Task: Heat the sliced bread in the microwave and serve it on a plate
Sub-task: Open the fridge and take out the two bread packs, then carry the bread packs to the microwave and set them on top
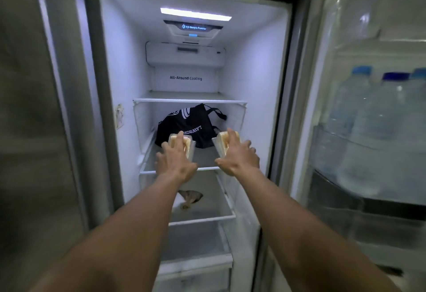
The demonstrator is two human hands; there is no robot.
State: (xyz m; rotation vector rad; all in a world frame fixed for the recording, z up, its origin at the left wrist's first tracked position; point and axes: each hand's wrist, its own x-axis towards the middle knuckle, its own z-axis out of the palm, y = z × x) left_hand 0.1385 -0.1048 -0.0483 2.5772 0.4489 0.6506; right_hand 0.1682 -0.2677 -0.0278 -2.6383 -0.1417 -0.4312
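Both my arms reach into an open fridge. My left hand (174,160) grips a clear pack of sliced bread (189,145) from above, its fingers lying over the top of the pack. My right hand (238,155) grips a second clear pack of sliced bread (220,142) the same way. Both packs are at the middle glass shelf (205,157), near its front edge. Whether they rest on the shelf or are lifted off it I cannot tell. No microwave or plate is in view.
A black carrier bag (186,123) lies at the back of the same shelf, right behind the packs. A brownish item (190,197) sits on the shelf below. The open fridge door (368,130) on the right holds several water bottles (359,112).
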